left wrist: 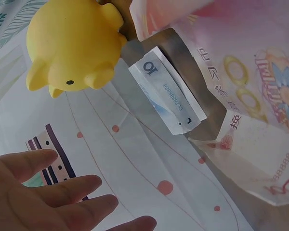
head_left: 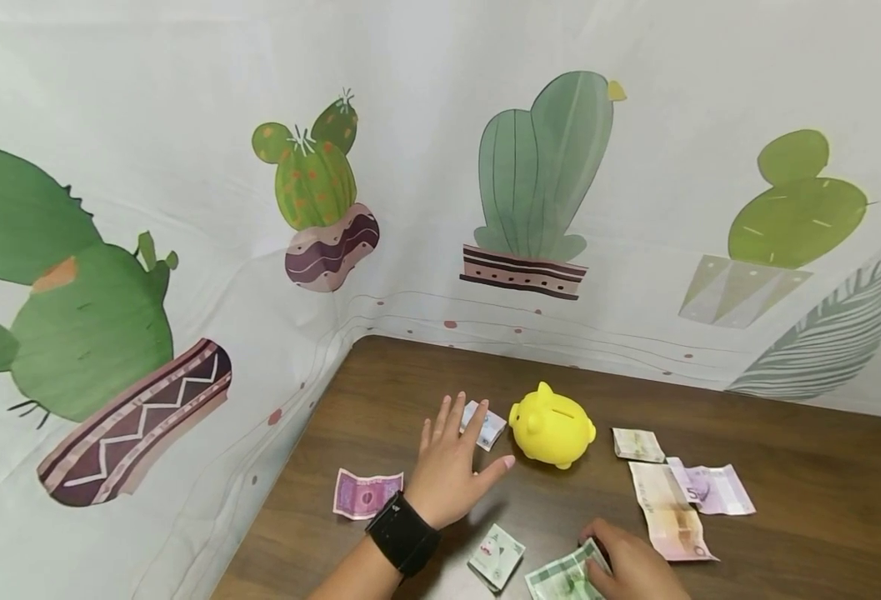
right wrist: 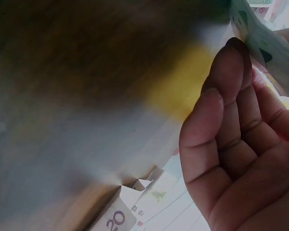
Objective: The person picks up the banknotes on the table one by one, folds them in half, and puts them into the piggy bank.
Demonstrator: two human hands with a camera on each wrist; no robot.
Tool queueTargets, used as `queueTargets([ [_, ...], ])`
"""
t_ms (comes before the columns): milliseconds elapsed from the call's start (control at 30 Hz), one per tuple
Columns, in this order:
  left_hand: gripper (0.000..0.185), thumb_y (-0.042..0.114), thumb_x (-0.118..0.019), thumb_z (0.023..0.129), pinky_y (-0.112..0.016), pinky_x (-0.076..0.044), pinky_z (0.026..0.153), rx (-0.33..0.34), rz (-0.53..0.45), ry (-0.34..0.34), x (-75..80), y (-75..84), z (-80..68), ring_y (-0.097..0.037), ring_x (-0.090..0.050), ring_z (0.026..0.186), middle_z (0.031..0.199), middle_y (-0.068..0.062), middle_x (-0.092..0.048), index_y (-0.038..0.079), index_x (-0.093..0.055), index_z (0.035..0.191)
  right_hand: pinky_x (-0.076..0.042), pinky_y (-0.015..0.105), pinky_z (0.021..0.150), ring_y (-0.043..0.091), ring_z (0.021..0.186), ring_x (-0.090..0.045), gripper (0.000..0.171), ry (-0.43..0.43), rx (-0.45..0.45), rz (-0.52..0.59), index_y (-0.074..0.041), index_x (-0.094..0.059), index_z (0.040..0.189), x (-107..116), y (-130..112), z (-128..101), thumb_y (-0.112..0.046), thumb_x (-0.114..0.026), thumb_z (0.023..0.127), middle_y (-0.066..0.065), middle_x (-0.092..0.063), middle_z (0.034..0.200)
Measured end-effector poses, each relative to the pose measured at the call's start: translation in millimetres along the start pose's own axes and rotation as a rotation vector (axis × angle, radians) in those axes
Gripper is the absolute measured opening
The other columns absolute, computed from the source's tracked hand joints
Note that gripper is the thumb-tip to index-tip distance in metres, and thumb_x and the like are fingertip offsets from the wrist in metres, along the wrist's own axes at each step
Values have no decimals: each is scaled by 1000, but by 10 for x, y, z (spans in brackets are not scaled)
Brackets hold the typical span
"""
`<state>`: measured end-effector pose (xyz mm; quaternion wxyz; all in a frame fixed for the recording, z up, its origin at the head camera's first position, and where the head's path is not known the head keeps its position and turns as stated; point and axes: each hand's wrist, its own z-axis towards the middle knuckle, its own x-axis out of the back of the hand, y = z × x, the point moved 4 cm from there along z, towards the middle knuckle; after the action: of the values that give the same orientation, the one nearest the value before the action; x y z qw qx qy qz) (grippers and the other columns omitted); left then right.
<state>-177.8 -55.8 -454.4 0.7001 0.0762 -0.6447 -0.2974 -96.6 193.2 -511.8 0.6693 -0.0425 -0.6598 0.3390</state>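
Green banknote seemingly under right fingers

The head view shows one yellow piggy bank on one brown table. Seven banknotes lie on the table: one purple note at the left, one folded blue-white note just beside the piggy bank, one small folded green-white note, one green note under the right hand, one small folded note to the right of the piggy bank, one long pink-beige note, and one pale purple note partly beneath it. Two hands are in view: the right hand and one left hand. One black wristband sits on the left wrist. Four full potted cacti are printed on the backdrop.
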Motion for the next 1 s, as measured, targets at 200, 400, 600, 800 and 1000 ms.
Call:
queueTargets([
  [200, 83, 63, -58, 93, -69, -19, 119, -10, -7, 12, 8, -12, 14, -40, -15, 156, 167, -19, -22, 20, -32, 160, -51, 31, 67, 2, 76, -57, 25, -13, -37, -29, -17, -62, 98, 14, 0, 16, -15, -78, 78, -8, -65, 90],
  [400, 83, 63, -57, 93, -68, -20, 120, -7, -5, 7, 9, -12, 10, -40, -15, 156, 167, -19, -22, 20, -32, 159, -52, 32, 69, 6, 80, -62, 26, -12, -41, -48, -17, -63, 101, 17, -17, 19, -15, -78, 80, -7, -67, 94],
  [600, 82, 64, -57, 94, -67, -24, 120, -12, 0, 18, 10, -17, 15, -40, -16, 156, 166, -20, -24, 19, -33, 159, -55, 33, 73, 11, 85, -66, 27, 78, -40, -101, -18, -65, 100, 32, -50, 9, -14, -80, 78, -6, -69, 95],
  [800, 83, 64, -56, 94, -66, -25, 119, -14, -9, 13, -1, -29, 19, -41, -18, 155, 166, -20, -24, 19, -33, 159, -56, 35, 76, 15, 89, -69, 25, 125, -52, -127, -17, -68, 101, 51, -73, 0, -15, -80, 80, -5, -70, 98],
  [1000, 83, 68, -51, 94, -67, -26, 118, 4, -66, -32, -35, -43, 28, -38, -18, 156, 167, -16, -23, 21, -31, 160, -56, 36, 80, 15, 91, -69, 21, 128, -93, -120, -18, -69, 101, 87, -90, 9, -17, -80, 82, -7, -69, 100],
])
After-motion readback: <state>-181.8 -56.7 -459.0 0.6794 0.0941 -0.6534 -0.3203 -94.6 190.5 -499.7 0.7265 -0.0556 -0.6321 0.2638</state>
